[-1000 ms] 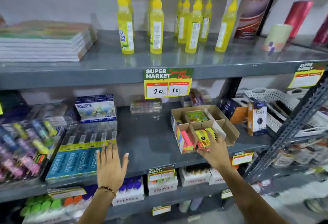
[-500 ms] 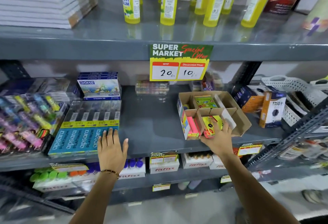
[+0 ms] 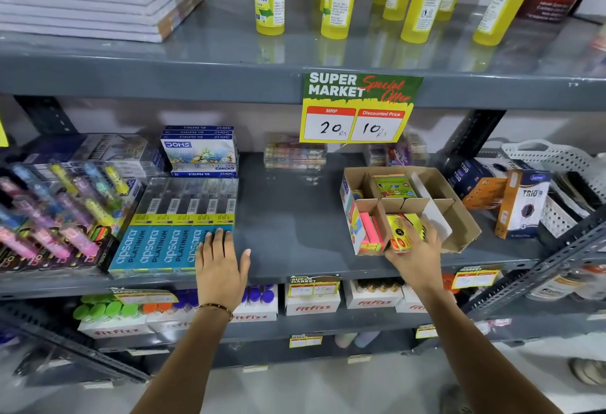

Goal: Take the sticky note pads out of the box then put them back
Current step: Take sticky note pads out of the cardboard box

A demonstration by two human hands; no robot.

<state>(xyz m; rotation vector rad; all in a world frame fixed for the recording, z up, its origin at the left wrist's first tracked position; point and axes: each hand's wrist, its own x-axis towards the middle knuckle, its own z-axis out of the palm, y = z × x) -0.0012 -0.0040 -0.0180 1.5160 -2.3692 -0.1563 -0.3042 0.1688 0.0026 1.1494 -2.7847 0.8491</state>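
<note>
Your right hand had its fingers wrapped around a yellow sticky note pad at the front compartment of the cardboard box, probably because that open front edge gave the easiest way in. The pink pads stood on edge in the compartment just beside it, and a green pack lay flat in a rear one. Your left hand lay flat with fingers spread, holding nothing, its tips touching the blue pencil packs, likely to steady you against the shelf. Compared with half a second earlier, both hands sat in much the same places; your view had merely drawn closer to the shelf.
</note>
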